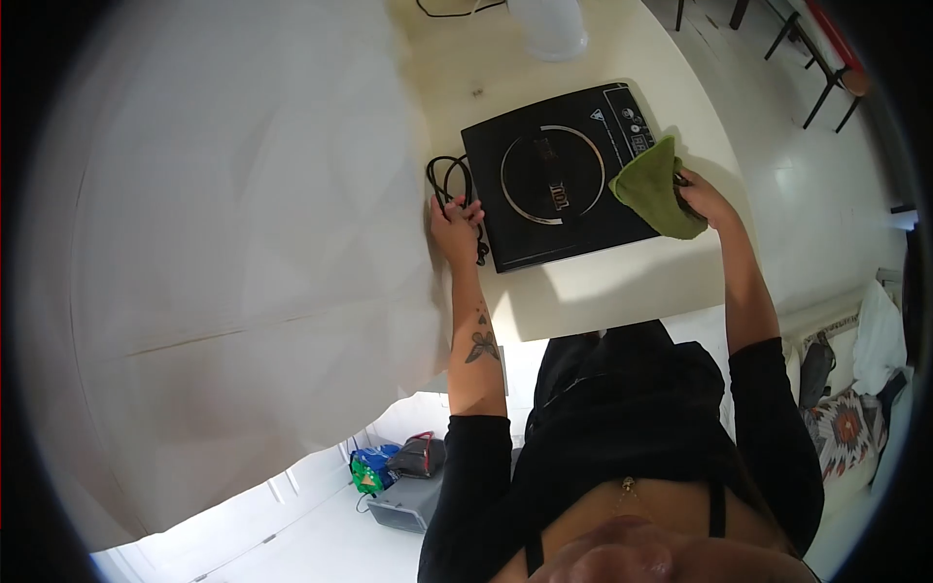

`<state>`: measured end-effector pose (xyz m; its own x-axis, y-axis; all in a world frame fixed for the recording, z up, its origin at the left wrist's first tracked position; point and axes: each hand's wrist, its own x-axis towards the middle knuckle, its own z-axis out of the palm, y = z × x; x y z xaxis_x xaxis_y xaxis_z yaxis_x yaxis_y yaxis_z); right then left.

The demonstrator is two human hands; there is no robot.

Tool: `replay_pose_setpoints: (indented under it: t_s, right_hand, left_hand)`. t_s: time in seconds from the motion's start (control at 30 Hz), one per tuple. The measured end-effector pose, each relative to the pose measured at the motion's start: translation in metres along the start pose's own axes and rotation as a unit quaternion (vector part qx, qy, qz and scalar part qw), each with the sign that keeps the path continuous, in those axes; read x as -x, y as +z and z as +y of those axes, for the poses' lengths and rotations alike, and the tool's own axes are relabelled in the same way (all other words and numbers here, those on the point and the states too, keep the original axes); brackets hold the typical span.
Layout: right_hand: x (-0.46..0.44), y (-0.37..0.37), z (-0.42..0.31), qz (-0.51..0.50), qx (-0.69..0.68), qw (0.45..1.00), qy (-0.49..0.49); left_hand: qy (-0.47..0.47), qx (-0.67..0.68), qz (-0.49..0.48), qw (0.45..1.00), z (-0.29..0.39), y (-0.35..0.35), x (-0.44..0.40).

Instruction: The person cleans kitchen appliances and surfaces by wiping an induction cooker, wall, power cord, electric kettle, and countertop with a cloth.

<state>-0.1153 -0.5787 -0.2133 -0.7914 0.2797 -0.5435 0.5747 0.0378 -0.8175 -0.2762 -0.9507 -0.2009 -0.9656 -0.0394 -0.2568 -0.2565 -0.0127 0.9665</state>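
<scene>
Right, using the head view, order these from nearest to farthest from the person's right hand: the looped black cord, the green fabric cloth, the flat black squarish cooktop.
1. Green fabric cloth: held in the right hand.
2. Flat black squarish cooktop: left of that hand.
3. Looped black cord: past the cooktop's left edge.

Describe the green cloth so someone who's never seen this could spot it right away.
Find the pale table, then the flat black cooktop lying on it. At the cooktop's control-panel side, the green cloth is held in the right hand, overlapping that edge. Its olive fabric sets it apart from the black cooktop and the black cord at the left hand.
</scene>
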Motion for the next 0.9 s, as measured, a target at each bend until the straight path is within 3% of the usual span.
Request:
replay_pose_setpoints:
  t_s: [0.03,0.07,0.1,0.13,0.2,0.27,0.3,0.33,0.37,0.43,0.57,0.63,0.67,0.73,0.77,0.83,0.9]
  right_hand:
    - [0.001,0.002,-0.002,-0.012,-0.013,1.0,-0.012]
    - [0.0,0.001,-0.002,-0.011,-0.015,1.0,-0.01]
    - [-0.002,0.001,-0.001,-0.008,0.007,1.0,-0.02]
    - [0.0,0.001,-0.001,-0.005,0.028,0.999,-0.031]
    - [0.007,0.003,-0.007,0.005,0.034,0.999,-0.014]
    - [0.003,0.002,-0.005,0.016,0.04,0.999,-0.001]
    - [-0.002,0.0,0.002,0.002,0.025,0.999,-0.029]
    - [-0.006,-0.002,0.009,-0.012,0.012,0.998,-0.057]
    - [-0.003,-0.003,0.006,-0.01,0.012,0.998,-0.057]
    - [-0.002,-0.002,0.001,-0.015,0.026,0.998,-0.048]
    - [-0.004,0.001,0.006,-0.014,0.014,0.998,-0.053]
    - [0.002,0.001,-0.001,-0.003,0.015,1.0,-0.023]
    - [-0.002,0.001,0.004,-0.002,0.014,1.0,-0.024]
    - [-0.014,-0.002,0.017,-0.01,0.017,0.999,-0.049]
    - [-0.009,-0.001,0.015,-0.008,0.017,0.999,-0.047]
    - [-0.001,0.0,0.009,-0.022,-0.018,0.999,-0.046]
    - [-0.005,0.002,0.011,-0.001,0.003,0.999,-0.042]
  left_hand:
    - [0.108,-0.19,0.038,0.975,-0.003,-0.002,0.003]
    - [0.213,-0.37,0.073,0.901,-0.009,-0.005,0.004]
    - [0.254,-0.402,0.114,0.872,-0.017,-0.008,0.006]
    - [0.256,-0.405,0.111,0.871,-0.022,-0.016,0.01]
    - [0.096,-0.403,0.058,0.908,-0.029,-0.029,0.023]
    - [0.076,-0.38,0.038,0.921,-0.026,-0.034,0.025]
    - [0.011,-0.213,0.018,0.977,-0.02,-0.034,0.026]
    - [-0.057,-0.038,-0.002,0.998,-0.014,-0.033,0.027]
    - [-0.057,-0.037,-0.003,0.998,-0.015,-0.036,0.023]
    - [-0.137,0.188,-0.101,0.967,-0.021,-0.042,0.012]
    - [-0.14,0.149,-0.1,0.974,-0.045,-0.051,0.002]
    - [-0.115,0.168,0.001,0.979,-0.037,-0.039,0.013]
    - [-0.114,0.166,-0.001,0.979,-0.041,-0.036,0.014]
    - [0.003,0.042,0.065,0.997,-0.051,-0.032,0.016]
    - [0.002,0.042,0.063,0.997,-0.049,-0.031,0.017]
    - [-0.151,0.204,0.021,0.967,-0.046,-0.029,0.021]
    - [-0.159,0.206,0.02,0.965,-0.053,-0.032,0.02]
